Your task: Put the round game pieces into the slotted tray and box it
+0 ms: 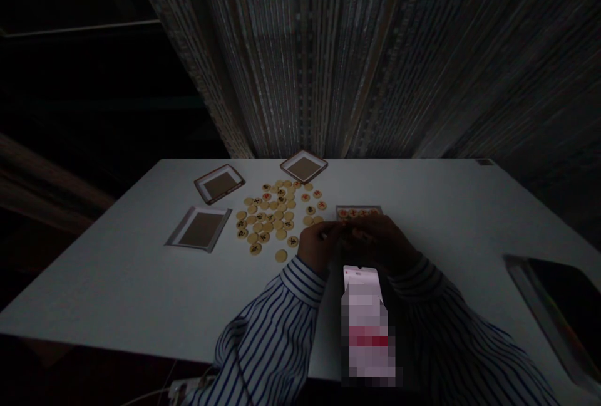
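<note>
My left hand (318, 243) reaches over the near left side of a shallow box (381, 209), its thumb and fingers closed in a pinch. Close beside it, my right hand (387, 240) curls over the same box, fingers drawn together. Whatever is between the fingertips is too dark to make out. Along the box's far side a row of Chinese chess pieces (362, 213) with red characters lies face up. To the left, many loose round Chinese chess pieces (280, 234) are spread on the table, some showing black or red characters, others blank side up.
Three shallow box parts stand around the loose pieces: one at near left (171, 242), another at far left (198, 187), a third at the back (283, 166). A lit phone (361, 275) lies between my forearms. A dark flat object (558, 312) rests on the white table's (117, 281) right.
</note>
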Demonstrator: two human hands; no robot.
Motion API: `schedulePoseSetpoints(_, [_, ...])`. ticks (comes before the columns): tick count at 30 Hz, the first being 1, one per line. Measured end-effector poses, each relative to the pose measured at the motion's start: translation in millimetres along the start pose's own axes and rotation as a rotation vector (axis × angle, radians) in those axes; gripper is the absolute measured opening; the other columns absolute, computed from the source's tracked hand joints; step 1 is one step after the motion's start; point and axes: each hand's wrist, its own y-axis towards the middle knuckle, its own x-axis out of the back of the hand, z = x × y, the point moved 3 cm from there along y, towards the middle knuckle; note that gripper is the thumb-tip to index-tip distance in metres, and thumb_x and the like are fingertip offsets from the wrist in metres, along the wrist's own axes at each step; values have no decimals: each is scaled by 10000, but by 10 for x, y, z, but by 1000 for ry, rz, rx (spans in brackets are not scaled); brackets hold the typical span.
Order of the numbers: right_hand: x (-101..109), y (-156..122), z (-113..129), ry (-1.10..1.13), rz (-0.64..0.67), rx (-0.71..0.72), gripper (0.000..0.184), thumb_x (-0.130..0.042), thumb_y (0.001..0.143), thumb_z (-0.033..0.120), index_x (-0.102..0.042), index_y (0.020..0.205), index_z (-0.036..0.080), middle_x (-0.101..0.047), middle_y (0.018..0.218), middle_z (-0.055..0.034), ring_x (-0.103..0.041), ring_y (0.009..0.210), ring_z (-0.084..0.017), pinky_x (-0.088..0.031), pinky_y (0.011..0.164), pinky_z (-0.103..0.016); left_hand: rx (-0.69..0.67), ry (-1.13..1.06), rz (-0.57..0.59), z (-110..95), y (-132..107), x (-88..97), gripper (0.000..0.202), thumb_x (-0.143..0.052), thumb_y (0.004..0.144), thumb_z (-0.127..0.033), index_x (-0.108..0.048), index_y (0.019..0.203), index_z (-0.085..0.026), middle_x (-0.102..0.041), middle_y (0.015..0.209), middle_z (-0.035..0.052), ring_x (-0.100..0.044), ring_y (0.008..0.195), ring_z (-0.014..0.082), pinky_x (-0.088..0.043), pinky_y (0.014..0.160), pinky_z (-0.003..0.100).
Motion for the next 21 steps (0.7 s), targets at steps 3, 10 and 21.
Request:
schedulePoseSetpoints(3, [-21,-2,-3,-68,-1,40,205,-520,808,313,-656,906,194,-698,820,-69,-614,703,-174,-464,639,-330,6,18,14,21,-5,-15,177,-579,765,-263,-705,849,-172,-716,755,43,-642,674,154,-497,621,262])
schedulePoseSetpoints(10, [4,3,-1,-122,21,9,181,-555,771,322,-660,805,178,-685,704,-48,-604,625,-166,-421,591,-302,-17,103,-5,23,1,4,157,-562,767,-234,-695,816,-165,-703,730,33,-623,661,137,-487,606,246])
schedulePoseSetpoints(21, [-39,-25,-10,-264,129,-88,163,-626,699,380,-646,722,220,-687,726,-23,-597,712,-186,-358,640,-327,-21,216,-22,73,18,21,164,-534,769,-206,-685,815,-164,-682,729,29,-595,668,137,-466,621,252])
